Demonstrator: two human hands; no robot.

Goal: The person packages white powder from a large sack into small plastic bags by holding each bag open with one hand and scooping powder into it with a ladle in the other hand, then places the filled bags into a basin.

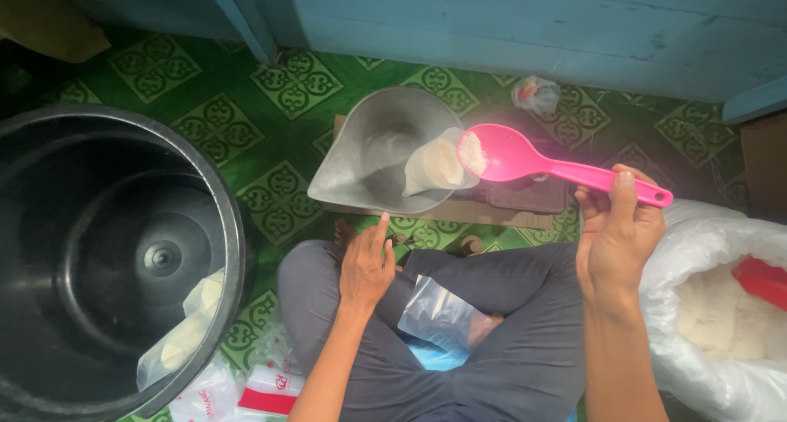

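Big black bucket blocking the left side. Full white sack blocking the right. Metal scale pan with a bag straight ahead, blue wall close behind. Open green floor between bucket and pan. Crossed legs filling the near space.

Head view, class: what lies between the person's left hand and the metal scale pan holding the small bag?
In the head view, only a short stretch separates the left hand from the metal scale pan: the edge of the cardboard base under the pan, then green patterned floor.
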